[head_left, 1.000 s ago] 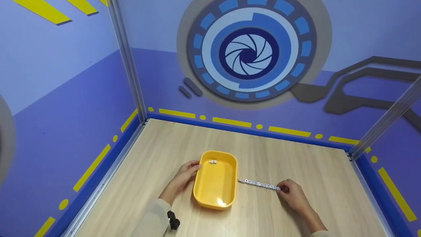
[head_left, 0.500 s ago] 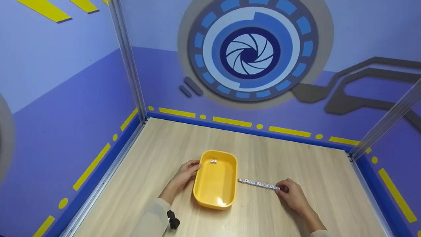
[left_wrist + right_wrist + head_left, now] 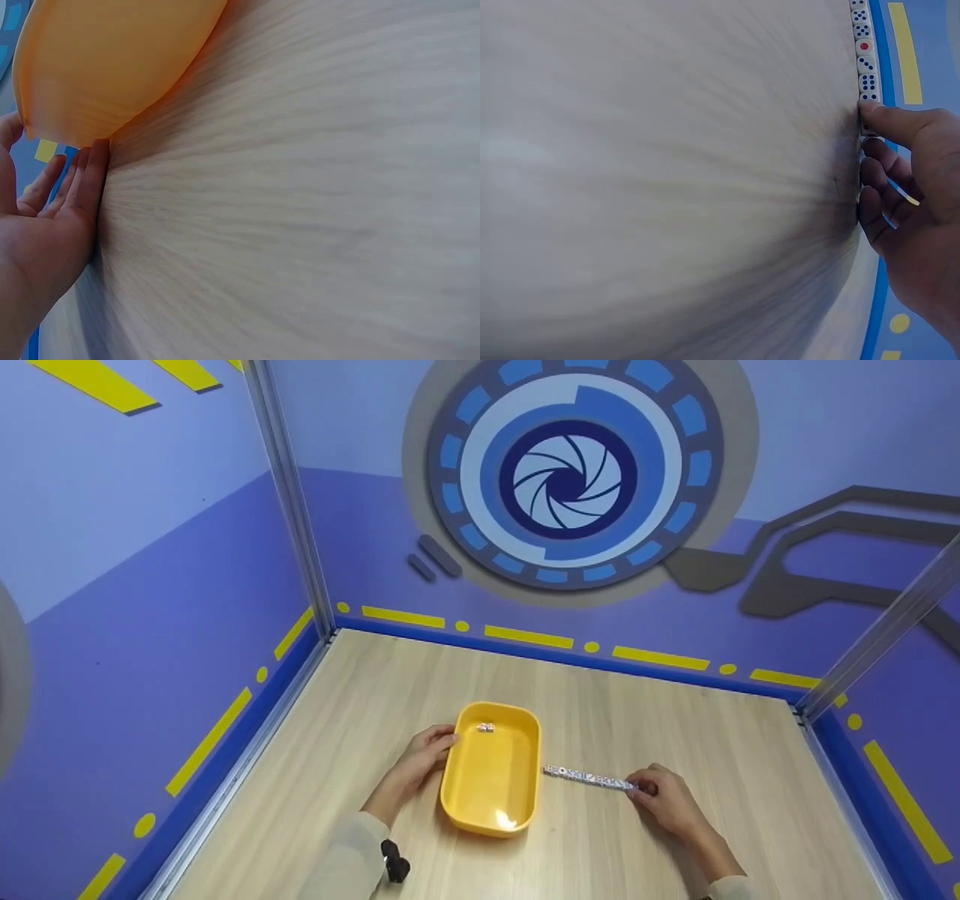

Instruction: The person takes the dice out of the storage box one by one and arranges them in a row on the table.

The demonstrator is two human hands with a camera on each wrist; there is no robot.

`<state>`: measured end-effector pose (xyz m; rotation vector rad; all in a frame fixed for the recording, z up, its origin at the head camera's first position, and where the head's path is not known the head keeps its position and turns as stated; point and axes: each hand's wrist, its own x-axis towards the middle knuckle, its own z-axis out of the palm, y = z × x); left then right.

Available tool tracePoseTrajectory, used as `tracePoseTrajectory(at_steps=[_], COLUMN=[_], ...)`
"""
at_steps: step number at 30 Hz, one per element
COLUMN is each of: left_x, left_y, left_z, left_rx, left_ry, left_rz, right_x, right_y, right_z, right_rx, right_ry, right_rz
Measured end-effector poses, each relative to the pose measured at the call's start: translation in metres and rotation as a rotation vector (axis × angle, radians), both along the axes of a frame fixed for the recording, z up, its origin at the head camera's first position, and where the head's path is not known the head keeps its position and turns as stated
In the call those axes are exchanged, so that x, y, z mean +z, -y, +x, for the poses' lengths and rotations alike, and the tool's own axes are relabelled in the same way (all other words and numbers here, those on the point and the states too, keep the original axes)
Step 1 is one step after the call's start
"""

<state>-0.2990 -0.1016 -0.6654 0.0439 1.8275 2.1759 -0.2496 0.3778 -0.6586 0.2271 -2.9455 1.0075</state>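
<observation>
A yellow tray (image 3: pixel 491 780) stands on the wooden table, with a few small white dice (image 3: pixel 486 727) at its far end. My left hand (image 3: pixel 421 756) holds the tray's left side, thumb at the rim; in the left wrist view the fingers (image 3: pixel 91 176) reach the base of its outer wall. To the right of the tray, white dice form a straight row (image 3: pixel 589 778). At that row's right end, my right hand (image 3: pixel 667 799) pinches a die between thumb and fingers. The right wrist view shows the thumb (image 3: pixel 892 120) over the end dice, partly hiding them.
The table (image 3: pixel 397 675) is bounded by blue panels and metal posts (image 3: pixel 289 502) at its back corners. A black device (image 3: pixel 395 862) sits at the left sleeve. Bare wood shows behind the tray and dice row.
My right hand's fingertips have shifted slightly left at the row's right end. The left hand and the tray stay in place.
</observation>
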Motion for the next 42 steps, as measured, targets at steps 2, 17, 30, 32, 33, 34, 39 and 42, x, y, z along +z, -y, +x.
tracePoseTrajectory(at_steps=[2,17,30,32,33,34,39,42], left_x=[0.000,-0.004,-0.002,-0.002,-0.002,-0.002,-0.001,-0.001], left_y=[0.001,0.001,0.000,0.000,-0.001,-0.001,-0.002,-0.001], left_z=[0.000,0.000,0.000,-0.001,-0.001,-0.001,0.000,0.000], left_rx=[0.000,-0.004,0.010,0.008,0.005,0.002,-0.004,0.001], left_ry=[-0.005,0.002,0.001,0.002,0.004,0.002,-0.003,-0.004], left_rz=[-0.006,0.009,-0.001,0.001,0.007,0.011,0.018,0.009], right_x=[0.000,0.025,0.061,0.064,0.064,0.064,0.063,0.061], right_y=[0.000,0.010,0.128,0.145,0.153,0.161,0.193,0.207], right_z=[-0.001,-0.016,-0.054,-0.060,-0.063,-0.066,-0.077,-0.083], right_rx=[0.010,0.011,0.148,0.182,0.199,0.215,0.251,0.250], right_ry=[0.005,-0.043,-0.130,-0.148,-0.159,-0.169,-0.182,-0.164], right_rz=[0.006,-0.102,-0.275,-0.301,-0.306,-0.308,-0.273,-0.269])
